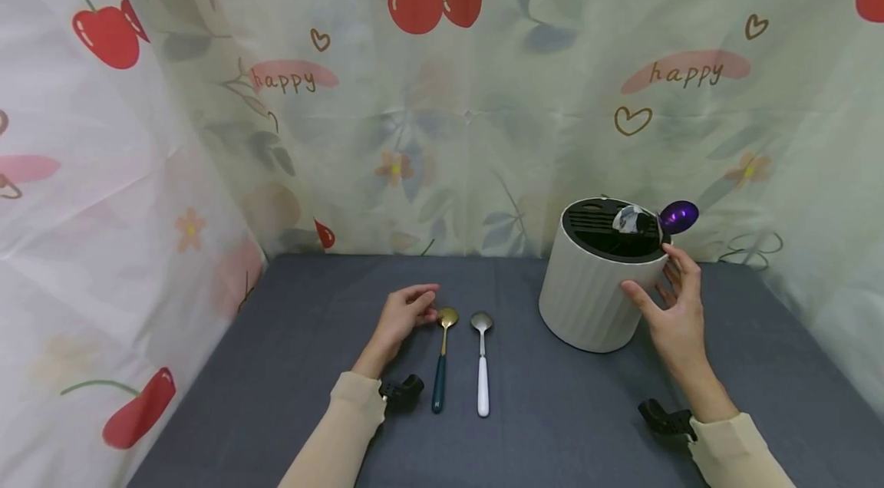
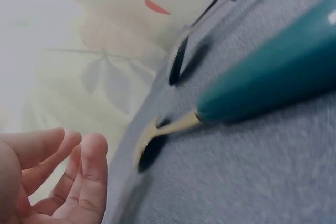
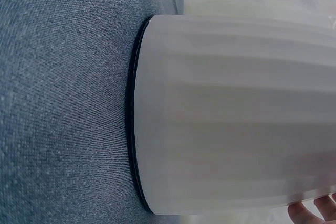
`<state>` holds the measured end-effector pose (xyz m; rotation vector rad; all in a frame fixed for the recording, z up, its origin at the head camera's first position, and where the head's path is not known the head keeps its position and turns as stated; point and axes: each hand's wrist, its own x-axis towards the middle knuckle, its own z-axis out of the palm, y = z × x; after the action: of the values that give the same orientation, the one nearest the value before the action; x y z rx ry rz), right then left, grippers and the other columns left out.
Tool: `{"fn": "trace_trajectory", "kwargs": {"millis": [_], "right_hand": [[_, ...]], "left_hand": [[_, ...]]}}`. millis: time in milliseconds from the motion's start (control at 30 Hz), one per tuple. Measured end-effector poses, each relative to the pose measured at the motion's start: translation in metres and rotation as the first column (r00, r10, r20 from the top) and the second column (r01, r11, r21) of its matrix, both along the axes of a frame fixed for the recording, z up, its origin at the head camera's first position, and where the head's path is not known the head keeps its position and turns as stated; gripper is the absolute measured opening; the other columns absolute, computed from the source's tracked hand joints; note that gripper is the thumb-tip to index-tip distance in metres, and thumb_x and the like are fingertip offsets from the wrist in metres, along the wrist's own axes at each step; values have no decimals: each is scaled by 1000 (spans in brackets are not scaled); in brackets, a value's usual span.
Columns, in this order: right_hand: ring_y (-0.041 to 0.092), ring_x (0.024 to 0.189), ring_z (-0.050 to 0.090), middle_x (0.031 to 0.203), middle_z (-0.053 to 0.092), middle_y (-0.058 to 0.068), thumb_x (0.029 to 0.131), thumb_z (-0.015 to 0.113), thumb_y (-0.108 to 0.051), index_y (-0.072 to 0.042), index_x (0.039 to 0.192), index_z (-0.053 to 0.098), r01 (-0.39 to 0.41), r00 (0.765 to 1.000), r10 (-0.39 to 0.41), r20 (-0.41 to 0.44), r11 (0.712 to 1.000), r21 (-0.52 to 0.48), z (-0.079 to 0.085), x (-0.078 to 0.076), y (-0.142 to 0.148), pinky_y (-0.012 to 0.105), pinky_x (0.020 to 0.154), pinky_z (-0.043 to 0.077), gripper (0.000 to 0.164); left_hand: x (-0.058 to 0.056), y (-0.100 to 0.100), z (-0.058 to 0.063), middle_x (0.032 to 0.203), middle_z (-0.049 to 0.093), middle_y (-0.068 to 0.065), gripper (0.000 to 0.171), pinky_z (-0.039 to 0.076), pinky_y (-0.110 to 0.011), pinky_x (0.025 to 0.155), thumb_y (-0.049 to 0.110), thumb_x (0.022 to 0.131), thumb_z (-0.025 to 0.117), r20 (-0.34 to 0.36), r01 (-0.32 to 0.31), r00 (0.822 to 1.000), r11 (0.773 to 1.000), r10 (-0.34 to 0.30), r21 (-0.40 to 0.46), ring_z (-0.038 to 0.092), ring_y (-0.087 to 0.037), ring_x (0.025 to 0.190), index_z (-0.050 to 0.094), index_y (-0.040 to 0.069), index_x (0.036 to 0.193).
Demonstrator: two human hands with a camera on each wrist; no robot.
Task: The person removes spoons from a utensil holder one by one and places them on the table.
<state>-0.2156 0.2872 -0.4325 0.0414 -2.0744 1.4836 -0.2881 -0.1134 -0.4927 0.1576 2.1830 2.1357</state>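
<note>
My left hand (image 1: 404,315) is beside the bowl of a gold spoon with a dark teal handle (image 1: 440,377), which lies on the table. In the left wrist view, the fingers (image 2: 94,171) are loosely bent with nothing between them, and a gap shows between them and the spoon. To its right lies a silver spoon with a white handle (image 1: 483,380). My right hand (image 1: 677,319) holds the side of a white ribbed utensil holder (image 1: 594,304), thumb at the front and fingers round the right side. A purple spoon (image 1: 679,217) stands in the holder, bowl up.
The holder has a black slotted top (image 1: 590,221), where a shiny silver utensil head (image 1: 627,219) also shows. A dark grey cloth (image 1: 311,304) covers the table. A printed curtain (image 1: 463,127) hangs behind and on the sides.
</note>
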Motion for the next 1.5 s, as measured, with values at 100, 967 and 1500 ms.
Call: {"fn": "trace_trajectory", "kwargs": {"millis": [100,967,1500], "right_hand": [[28,152,33,166,30,3,94,76,-1,-25,161,31,1,1000,-1,-5,1000,1,0,0,1,46,125,29,84],[28,153,32,165,29,3,94,75,1,-25,161,31,-19,1000,19,-19,1000,-8,-3,-2,3,47,125,27,84],[27,152,34,165,31,4,94,75,0,-25,160,32,-12,1000,12,-15,1000,-14,-1,-1,0,46,125,28,83]], "left_hand": [[0,2,3,106,65,-27,31,62,-30,78,9,107,59,-29,11,1000,1000,-10,21,71,-24,88,67,-6,133],[11,43,73,109,64,-17,32,61,-35,88,17,108,60,-209,151,968,988,-141,30,65,-42,104,67,2,136],[6,90,114,110,63,-13,32,61,-36,90,15,109,58,-292,245,928,969,-229,19,66,-41,106,66,0,136]]}}
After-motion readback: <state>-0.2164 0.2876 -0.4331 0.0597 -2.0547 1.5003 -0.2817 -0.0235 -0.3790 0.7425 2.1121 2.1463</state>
